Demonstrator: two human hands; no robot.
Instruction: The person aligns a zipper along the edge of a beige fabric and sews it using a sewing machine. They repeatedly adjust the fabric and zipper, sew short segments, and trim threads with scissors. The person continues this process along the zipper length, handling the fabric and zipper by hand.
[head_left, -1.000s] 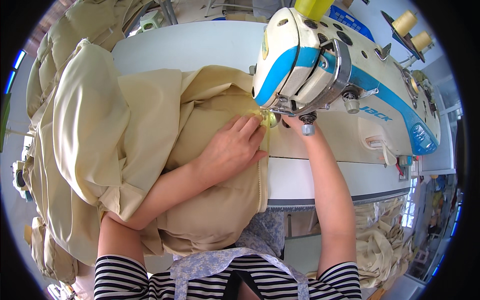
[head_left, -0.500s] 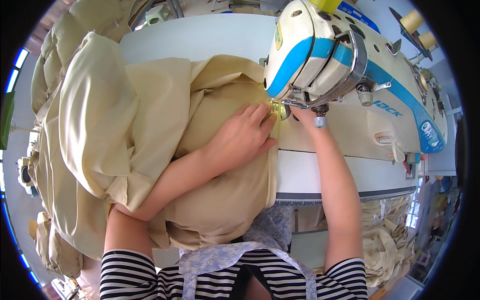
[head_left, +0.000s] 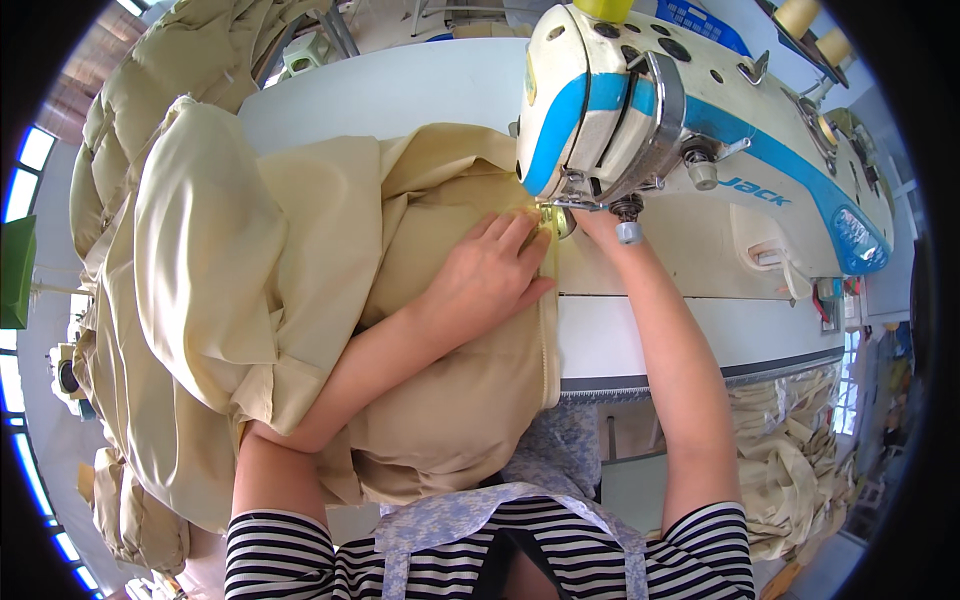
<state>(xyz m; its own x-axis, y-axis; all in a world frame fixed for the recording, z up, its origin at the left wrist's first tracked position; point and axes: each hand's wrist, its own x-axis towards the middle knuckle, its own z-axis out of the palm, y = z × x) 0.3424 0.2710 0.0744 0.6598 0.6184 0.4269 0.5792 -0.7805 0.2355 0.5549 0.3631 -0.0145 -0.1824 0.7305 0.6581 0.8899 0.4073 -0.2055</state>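
A large beige padded garment (head_left: 430, 420) lies bunched over the table on the left, with a zipper (head_left: 547, 350) running down its right edge. My left hand (head_left: 490, 265) rests flat on the garment beside that edge, fingers stretched toward the needle area. Over the fabric's far right corner stands the white and blue sewing machine head (head_left: 600, 110), its lit presser foot (head_left: 549, 218) close to my left fingertips. My right hand (head_left: 597, 226) reaches behind the foot from the right; the machine hides its fingers. A fold of the garment drapes over my left forearm.
The pale sewing table (head_left: 610, 335) has a measuring strip along its front edge. More beige fabric (head_left: 785, 460) is heaped below on the right. Puffy beige garments (head_left: 165, 85) hang at the far left. Thread cones (head_left: 797, 17) and a blue basket (head_left: 700, 22) are at the back right.
The view has shifted slightly, so the machine sits further left and the garment pile further right in the picture. Both hands keep nearly the same places by the presser foot.
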